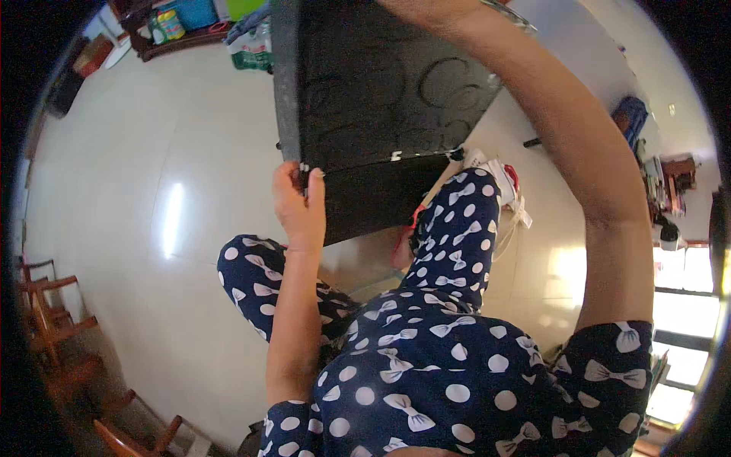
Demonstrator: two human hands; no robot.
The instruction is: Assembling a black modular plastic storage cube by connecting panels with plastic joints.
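Note:
A large black box-like object (381, 91) stands tilted in front of me, its flat dusty face marked with rings and scuffs. A small white chip of damage shows on its lower edge. My left hand (298, 199) is closed on its near left corner, thumb on the face and fingers round the side. Across the far right of the object reaches my right arm. My right hand (419, 9) is cut off by the upper edge of the picture, so its fingers are hidden. What kind of object this is, I cannot make out.
Beside my right leg lies a white and red item (506, 179) with a pale cord. Pale floor tiles (114, 183) surround me. Wooden chairs (57, 316) stand at the left, a low dark wooden shelf (179, 46) at the far left, and a green-and-white package (251, 55) near it.

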